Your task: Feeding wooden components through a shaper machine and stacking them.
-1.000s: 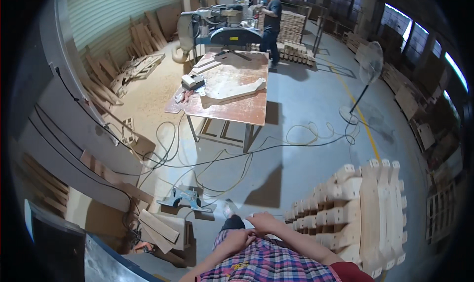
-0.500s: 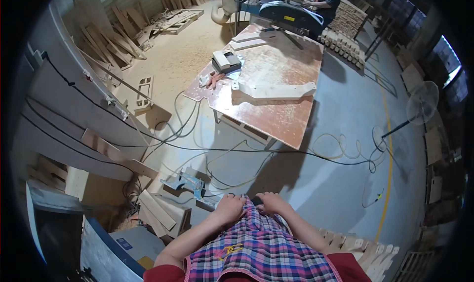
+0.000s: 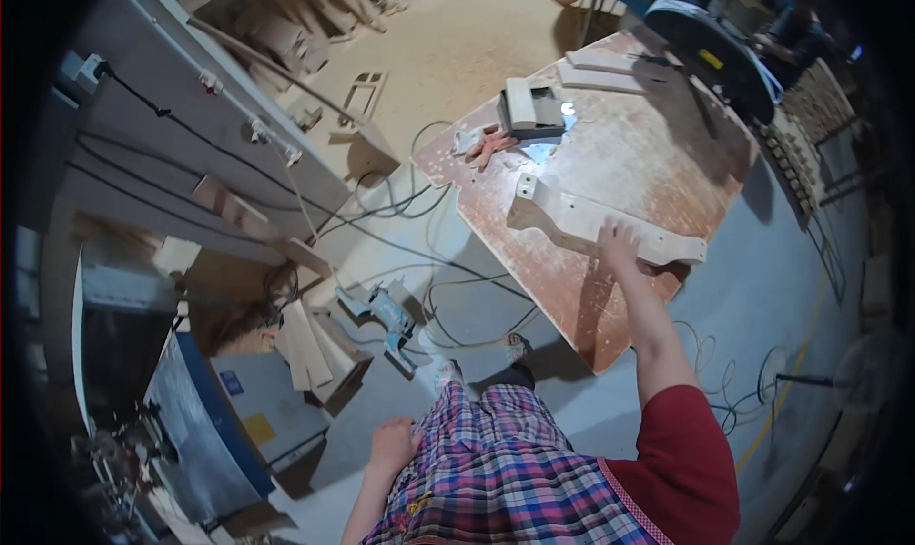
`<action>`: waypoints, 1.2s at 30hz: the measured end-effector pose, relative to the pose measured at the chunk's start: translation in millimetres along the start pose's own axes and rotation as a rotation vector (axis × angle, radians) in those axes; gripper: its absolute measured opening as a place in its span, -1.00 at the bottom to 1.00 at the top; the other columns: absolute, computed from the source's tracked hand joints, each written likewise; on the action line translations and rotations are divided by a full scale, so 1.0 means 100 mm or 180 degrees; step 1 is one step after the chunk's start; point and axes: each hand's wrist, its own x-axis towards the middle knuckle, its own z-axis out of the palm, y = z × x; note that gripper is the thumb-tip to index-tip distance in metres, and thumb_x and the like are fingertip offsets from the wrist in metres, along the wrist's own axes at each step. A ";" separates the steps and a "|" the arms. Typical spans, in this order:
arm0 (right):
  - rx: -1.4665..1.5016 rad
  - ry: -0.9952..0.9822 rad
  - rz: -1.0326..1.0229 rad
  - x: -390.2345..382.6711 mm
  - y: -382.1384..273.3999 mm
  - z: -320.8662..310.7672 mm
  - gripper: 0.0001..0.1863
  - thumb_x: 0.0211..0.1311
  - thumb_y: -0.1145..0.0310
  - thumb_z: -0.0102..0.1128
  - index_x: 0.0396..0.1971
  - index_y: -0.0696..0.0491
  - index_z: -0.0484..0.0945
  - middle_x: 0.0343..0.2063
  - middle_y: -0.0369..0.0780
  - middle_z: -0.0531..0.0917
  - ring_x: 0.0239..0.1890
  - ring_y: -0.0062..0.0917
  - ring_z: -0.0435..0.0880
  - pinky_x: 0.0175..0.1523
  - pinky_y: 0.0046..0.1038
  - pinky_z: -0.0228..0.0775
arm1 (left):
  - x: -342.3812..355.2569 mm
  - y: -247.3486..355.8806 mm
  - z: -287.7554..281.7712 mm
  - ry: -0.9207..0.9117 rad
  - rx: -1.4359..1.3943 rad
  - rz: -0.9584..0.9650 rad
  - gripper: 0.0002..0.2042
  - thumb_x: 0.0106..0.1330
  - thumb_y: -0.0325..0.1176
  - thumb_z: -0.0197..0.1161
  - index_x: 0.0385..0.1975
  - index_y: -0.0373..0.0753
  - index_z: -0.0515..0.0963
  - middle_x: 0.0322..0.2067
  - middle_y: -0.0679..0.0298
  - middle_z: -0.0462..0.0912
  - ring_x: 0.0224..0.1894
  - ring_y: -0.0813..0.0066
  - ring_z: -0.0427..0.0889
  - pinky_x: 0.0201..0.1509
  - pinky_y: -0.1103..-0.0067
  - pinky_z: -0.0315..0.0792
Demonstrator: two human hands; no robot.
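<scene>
Workshop floor (image 3: 762, 287): grey concrete is spreading under everything, with loose cables (image 3: 419, 259) trailing across it toward the wall.

Worktable (image 3: 658, 154): a worn, dust-speckled reddish board top is standing ahead and to the right of the person, one corner pointing down toward their feet.

Grey panels (image 3: 172, 154): long boards are leaning along the left, with wooden offcuts (image 3: 315, 340) lying beside a blue power tool (image 3: 386, 311) on the floor.

Curved wooden part (image 3: 581, 226): the pale, shaped workpiece is lying flat across the near half of the table, running from a squared end at left to a blunt end near the right edge.

Sander (image 3: 531, 111): a grey block-shaped tool is sitting farther back on the table, well apart from the workpiece, beside a pair of orange gloves (image 3: 491, 144).

Right hand (image 3: 618, 245): it is reaching out at full arm's length, fingers spread and pressing flat on the workpiece's near edge, not closed round anything.

Left hand (image 3: 393, 447): it is hanging by the plaid apron, loosely curled and holding nothing.

Doing it well: the reach looks long, so stepping closer before lifting should be giving a surer grip; taking the part near its middle and bringing the free hand to the other end ought to be keeping it from tipping or dragging across the gritty top.
</scene>
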 end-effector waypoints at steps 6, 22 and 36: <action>0.0022 0.0293 -0.0819 0.63 0.16 0.11 -0.05 -0.10 0.23 0.24 0.31 0.17 -0.02 0.12 0.13 0.29 0.14 -0.02 0.29 0.27 -0.09 0.04 | -0.22 0.53 0.17 0.0260 -0.0736 -0.0223 -0.79 0.22 -0.28 0.04 -0.32 -0.29 0.50 -0.35 0.01 0.60 -0.32 0.00 0.54 -0.20 0.31 0.39; 0.3422 -0.4437 -0.0950 -1.42 -1.68 -0.38 -0.30 -0.40 0.56 0.20 0.00 0.23 0.43 -0.24 -0.07 0.59 -0.39 -0.33 0.56 -0.29 -0.47 0.43 | -0.90 0.12 0.46 0.0713 -0.2717 -0.0933 -0.70 0.22 -0.24 0.08 -0.22 -0.36 0.50 -0.27 0.03 0.59 -0.24 0.05 0.56 -0.11 0.37 0.43; 0.2115 -0.6281 -0.1278 -5.30 -4.99 -0.72 -0.28 -0.19 0.28 0.20 0.10 0.22 0.35 -0.12 0.00 0.57 -0.09 -0.19 0.54 0.02 -0.32 0.37 | -2.69 -1.74 1.05 0.4297 -0.7187 -0.0119 -0.55 0.23 -0.33 0.23 0.10 -0.36 0.36 -0.06 0.11 0.53 -0.08 0.36 0.54 0.06 0.50 0.41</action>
